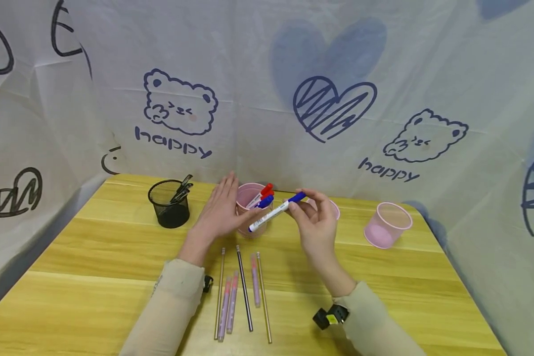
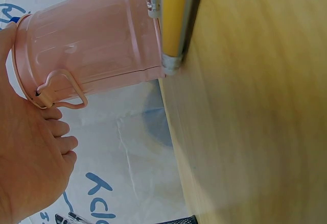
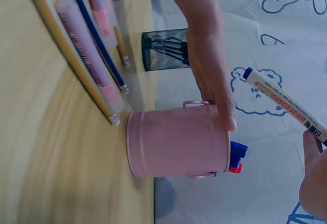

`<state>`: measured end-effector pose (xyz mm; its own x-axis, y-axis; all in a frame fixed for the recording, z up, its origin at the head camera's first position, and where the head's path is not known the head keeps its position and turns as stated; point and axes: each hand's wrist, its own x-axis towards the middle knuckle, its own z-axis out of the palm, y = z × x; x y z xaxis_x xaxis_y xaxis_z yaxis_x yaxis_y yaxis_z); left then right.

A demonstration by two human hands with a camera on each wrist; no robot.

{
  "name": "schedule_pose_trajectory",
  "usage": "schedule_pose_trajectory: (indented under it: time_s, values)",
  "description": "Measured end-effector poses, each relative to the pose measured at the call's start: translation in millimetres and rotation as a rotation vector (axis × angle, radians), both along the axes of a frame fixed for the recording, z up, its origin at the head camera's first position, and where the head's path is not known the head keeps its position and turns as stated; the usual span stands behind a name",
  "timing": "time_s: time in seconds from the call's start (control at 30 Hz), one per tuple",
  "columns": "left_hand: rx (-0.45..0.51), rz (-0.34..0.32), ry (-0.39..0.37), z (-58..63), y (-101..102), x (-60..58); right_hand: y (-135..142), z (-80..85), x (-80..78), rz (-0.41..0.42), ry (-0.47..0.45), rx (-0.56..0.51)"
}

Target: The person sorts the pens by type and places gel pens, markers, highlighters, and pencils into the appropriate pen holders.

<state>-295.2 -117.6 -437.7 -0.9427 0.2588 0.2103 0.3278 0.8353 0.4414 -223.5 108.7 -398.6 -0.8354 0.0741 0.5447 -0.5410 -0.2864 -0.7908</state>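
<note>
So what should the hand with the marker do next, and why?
Maybe the right hand should lower the marker into the pink cup beside the left hand. Red caps and a blue cap already poke out there, the marker is held close by but outside, and the left hand touches the cup, perhaps steadying it.

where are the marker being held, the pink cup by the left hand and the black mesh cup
Marker (image 1: 268, 217): head view, on the white barrel.
Pink cup (image 3: 176, 143): right wrist view, on the outer wall.
Black mesh cup (image 1: 172, 215): head view, on the front wall.
</note>
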Motion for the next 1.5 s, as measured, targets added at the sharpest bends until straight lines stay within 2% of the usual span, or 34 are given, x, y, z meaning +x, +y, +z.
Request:
schedule_pose_trajectory:
  time_s: [0.3, 0.67, 1.27, 1.5]
  values:
    - [-0.01, -0.014, -0.01, 1.2, -1, -1.5, -4, 3.7, -17.4, -0.075, 0.0, -0.048]
    - [-0.006, -0.011, 0.013, 1.3, 0, 0.6, -17, -5.9, -36.0, -0.135, 0.027, -0.056]
    - [0.005, -0.007, 0.019, 0.6, 0, 0.2, -34, -27.0, -48.0, -0.084, 0.007, 0.122]
    - [0.002, -0.005, 0.022, -0.4, 0, -0.7, -35, -33.9, -51.1, -0.112, 0.027, 0.168]
